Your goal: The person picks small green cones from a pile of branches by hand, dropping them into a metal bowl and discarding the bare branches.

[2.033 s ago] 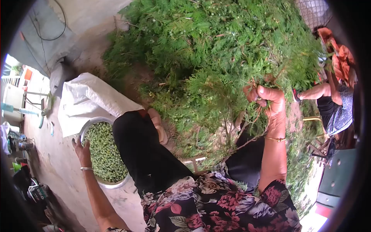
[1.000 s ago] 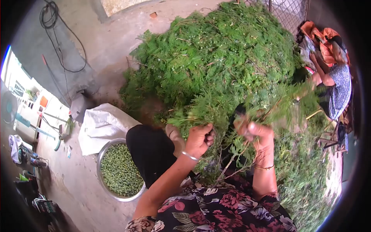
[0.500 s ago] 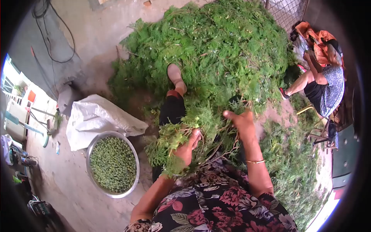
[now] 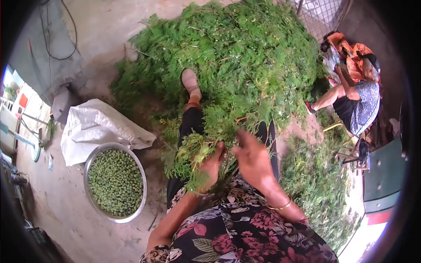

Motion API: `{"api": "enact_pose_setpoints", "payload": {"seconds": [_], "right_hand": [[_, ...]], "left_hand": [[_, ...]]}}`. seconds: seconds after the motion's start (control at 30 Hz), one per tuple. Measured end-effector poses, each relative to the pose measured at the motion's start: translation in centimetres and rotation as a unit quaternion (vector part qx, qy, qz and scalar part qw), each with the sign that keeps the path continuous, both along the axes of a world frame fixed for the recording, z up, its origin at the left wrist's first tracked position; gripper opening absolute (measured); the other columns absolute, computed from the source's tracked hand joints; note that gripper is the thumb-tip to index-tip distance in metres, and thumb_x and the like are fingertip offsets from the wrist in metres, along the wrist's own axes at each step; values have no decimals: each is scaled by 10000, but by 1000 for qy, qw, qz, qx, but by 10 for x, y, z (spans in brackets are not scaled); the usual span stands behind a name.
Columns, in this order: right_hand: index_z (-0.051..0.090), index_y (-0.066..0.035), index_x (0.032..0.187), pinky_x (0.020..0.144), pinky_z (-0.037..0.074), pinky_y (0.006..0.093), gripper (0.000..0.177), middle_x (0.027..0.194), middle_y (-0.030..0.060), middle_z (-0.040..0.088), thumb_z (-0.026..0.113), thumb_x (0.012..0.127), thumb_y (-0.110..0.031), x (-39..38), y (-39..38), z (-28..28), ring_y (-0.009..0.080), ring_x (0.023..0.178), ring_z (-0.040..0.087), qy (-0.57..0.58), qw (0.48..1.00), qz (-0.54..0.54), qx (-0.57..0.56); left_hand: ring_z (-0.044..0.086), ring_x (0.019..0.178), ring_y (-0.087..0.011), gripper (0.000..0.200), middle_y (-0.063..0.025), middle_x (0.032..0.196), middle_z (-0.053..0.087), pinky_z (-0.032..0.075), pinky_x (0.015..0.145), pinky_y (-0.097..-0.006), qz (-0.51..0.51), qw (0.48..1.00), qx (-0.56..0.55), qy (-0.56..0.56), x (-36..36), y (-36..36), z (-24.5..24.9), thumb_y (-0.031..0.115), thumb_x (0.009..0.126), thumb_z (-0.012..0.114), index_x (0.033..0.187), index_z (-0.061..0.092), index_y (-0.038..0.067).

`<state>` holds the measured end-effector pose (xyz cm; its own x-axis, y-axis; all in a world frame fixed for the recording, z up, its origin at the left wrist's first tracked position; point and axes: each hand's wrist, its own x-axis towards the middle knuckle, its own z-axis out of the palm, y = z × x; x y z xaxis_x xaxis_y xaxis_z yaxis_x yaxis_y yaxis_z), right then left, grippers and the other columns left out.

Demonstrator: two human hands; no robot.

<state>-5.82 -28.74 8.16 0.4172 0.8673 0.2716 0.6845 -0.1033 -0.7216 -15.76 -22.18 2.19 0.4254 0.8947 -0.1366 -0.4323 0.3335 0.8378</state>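
Green sprigs (image 4: 191,154) are still clasped in the left hand (image 4: 211,165); the open, empty right hand (image 4: 253,161) has been brought closer.

Left hand (image 4: 211,164) was half buried in the green sprigs (image 4: 187,154); right hand (image 4: 252,160) was motion-blurred, grip unreadable; right foot was hidden under the heap (image 4: 245,57).

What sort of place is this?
Probably an outdoor work yard: a heap of cut green branches lies on a bare concrete floor, a metal basin of small green pods nearby, and a wire fence behind.
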Motion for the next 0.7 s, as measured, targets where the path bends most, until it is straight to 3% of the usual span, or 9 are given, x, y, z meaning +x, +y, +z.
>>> {"api": "enact_pose_setpoints", "payload": {"seconds": [0.13, 0.27, 0.33, 0.37, 0.4, 0.47, 0.53, 0.6, 0.7], "right_hand": [[615, 63, 950, 630, 480, 357, 179, 766, 222, 618, 604, 835, -74, 7, 17, -45, 329, 666, 604, 115, 979, 91, -143], [567, 42, 733, 530, 395, 326, 196, 596, 87, 541, 658, 825, -104, -5, 22, -67, 144, 554, 437, 194, 976, 90, -33], [572, 43, 730, 527, 388, 298, 199, 590, 62, 528, 671, 821, -104, -2, 24, -76, 109, 566, 424, 242, 967, 67, -45], [577, 44, 727, 524, 381, 271, 203, 585, 38, 515, 683, 817, -103, 0, 25, -78, 73, 579, 411, 277, 959, 41, -49], [577, 44, 727, 524, 381, 271, 203, 585, 38, 515, 683, 817, -103, 1, 26, -78, 73, 579, 411, 284, 956, 42, -53], [587, 43, 724, 518, 369, 245, 182, 576, 21, 491, 686, 814, -81, 6, 27, -76, 52, 582, 410, 292, 956, 28, -25], [590, 36, 722, 514, 371, 249, 164, 568, 15, 494, 692, 804, -63, 8, 27, -83, 56, 569, 413, 289, 957, 26, -8], [587, 35, 701, 508, 368, 249, 177, 550, 16, 479, 694, 798, -67, 7, 25, -83, 59, 550, 404, 242, 970, 34, -9], [600, 35, 681, 499, 365, 250, 168, 533, 4, 486, 688, 787, -61, 3, 33, -75, 58, 532, 400, 283, 955, -3, -88]], "left_hand": [[418, 573, -53, 177, 23, 696, 501, 315, 468, -203, -35, 999, -23, 18, -18, 9, -14, 220, 915, 602, 892, 549, 53], [381, 544, -58, 107, 26, 682, 471, 293, 461, -224, -66, 990, -117, -33, -38, 14, -36, 138, 882, 630, 886, 555, 62], [385, 557, -57, 128, 29, 683, 471, 296, 467, -234, -65, 983, 76, 153, -49, 16, -56, 137, 860, 654, 870, 557, 54], [422, 561, -58, 118, 26, 700, 506, 349, 494, -225, -99, 925, 230, 287, -61, 19, -63, 131, 855, 650, 825, 570, 50], [422, 561, -58, 118, 26, 700, 506, 349, 494, -225, -100, 924, 225, 294, -68, 15, -71, 131, 855, 650, 825, 570, 50], [469, 558, -78, 111, 20, 719, 542, 407, 515, -224, 115, 959, 110, 233, -78, 6, -82, 117, 863, 623, 794, 584, 39], [493, 556, -86, 119, -3, 751, 570, 437, 527, -215, 110, 977, -63, 172, -100, 29, -51, 109, 862, 619, 797, 586, 14], [486, 546, -92, 114, -31, 744, 565, 407, 460, -222, 163, 975, -65, 133, -122, 37, -26, 88, 859, 604, 841, 597, -24], [491, 527, -84, 103, -46, 673, 594, 421, 479, -270, 40, 971, 194, 134, -140, 36, 33, 41, 814, 605, 881, 643, -29]]}}
